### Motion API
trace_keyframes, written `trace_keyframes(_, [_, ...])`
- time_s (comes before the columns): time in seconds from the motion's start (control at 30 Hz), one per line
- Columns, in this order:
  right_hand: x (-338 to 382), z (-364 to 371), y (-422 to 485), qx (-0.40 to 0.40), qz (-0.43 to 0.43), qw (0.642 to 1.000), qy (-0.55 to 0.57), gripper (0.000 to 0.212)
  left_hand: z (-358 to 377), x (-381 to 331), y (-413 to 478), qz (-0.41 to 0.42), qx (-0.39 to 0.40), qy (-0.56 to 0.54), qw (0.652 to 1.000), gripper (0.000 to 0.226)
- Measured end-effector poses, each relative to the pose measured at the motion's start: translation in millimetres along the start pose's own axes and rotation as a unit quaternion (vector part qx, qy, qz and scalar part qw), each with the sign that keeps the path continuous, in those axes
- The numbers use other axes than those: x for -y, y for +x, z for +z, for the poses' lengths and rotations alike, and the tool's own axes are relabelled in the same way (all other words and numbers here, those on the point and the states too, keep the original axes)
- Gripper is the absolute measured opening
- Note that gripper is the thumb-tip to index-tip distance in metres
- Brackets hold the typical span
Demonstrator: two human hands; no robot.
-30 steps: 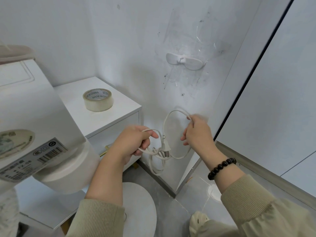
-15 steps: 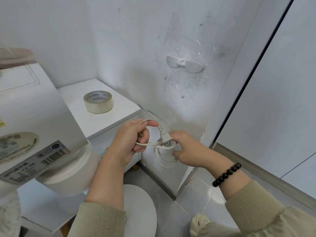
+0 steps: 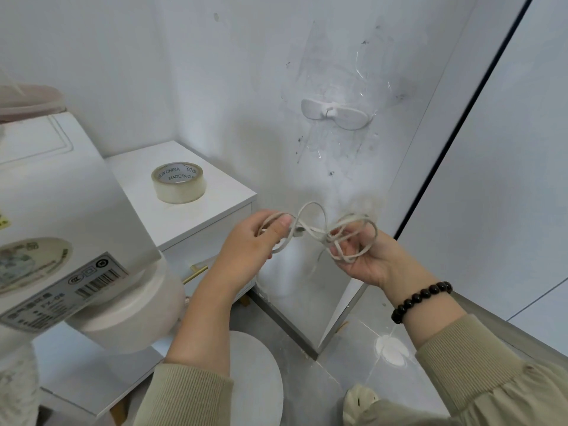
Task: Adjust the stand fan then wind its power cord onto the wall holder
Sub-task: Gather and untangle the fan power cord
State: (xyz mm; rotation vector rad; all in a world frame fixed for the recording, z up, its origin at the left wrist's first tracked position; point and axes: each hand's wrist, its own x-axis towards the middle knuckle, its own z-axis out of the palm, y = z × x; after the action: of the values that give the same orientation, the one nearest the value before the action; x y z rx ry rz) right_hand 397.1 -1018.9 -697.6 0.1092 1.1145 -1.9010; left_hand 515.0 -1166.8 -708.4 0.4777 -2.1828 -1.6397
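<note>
Power cord [image 3: 310, 232] hung in loose white loops between our two hands, low in front of the wall and well below the wall holder [image 3: 335, 111], which carried none of it. Our left hand [image 3: 249, 244] pinched several strands with thumb and curled fingers. Our right hand [image 3: 365, 256], palm up, had its fingers curled through another bunch of loops. The plug [image 3: 296, 233] sat in the span between them, just beside the left thumb.

We judged the winding not yet begun. The cord was gathered, but it had yet to be lifted to the holder and wrapped round its arms. Whether the stand fan [image 3: 132, 305] at our left was already adjusted we could not tell.

Against half a second before, our hands had drawn apart and the right one had turned palm upward. The bundle had stretched into a loose figure-eight rather than one tight clump at the plug.
</note>
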Motion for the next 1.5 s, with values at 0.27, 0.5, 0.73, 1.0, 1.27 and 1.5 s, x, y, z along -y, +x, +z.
trace_keyframes(0.27, [-1.6,0.9,3.2,0.032,-0.008,0.996,0.088,0.027,4.4,2.8,0.0,0.000,0.011,0.022,1.000,0.048])
trace_keyframes(0.5, [-1.2,-5.8,2.5,0.009,-0.151,0.906,-0.396,0.071,7.0,3.4,6.7,-0.100,-0.076,-0.048,0.991,0.024])
trace_keyframes(0.73, [-6.1,3.7,-8.8,0.003,-0.212,0.699,-0.683,0.096,4.7,4.6,6.8,-0.145,-0.094,-0.109,0.979,0.024])
trace_keyframes(1.0, [-6.1,4.6,-0.1,-0.107,-0.249,0.830,-0.487,0.027,4.0,3.9,5.3,-0.134,-0.011,-0.092,0.987,0.029])
trace_keyframes(1.27, [-1.3,-4.2,0.1,-0.050,0.044,0.997,0.036,0.038,3.7,5.1,4.2,-0.102,-0.001,0.016,0.995,0.033])
trace_keyframes(1.5, [6.1,-7.7,2.3,0.012,-0.061,0.984,0.165,0.015,1.5,12.7,7.6,-0.105,-0.058,0.080,0.990,0.045])
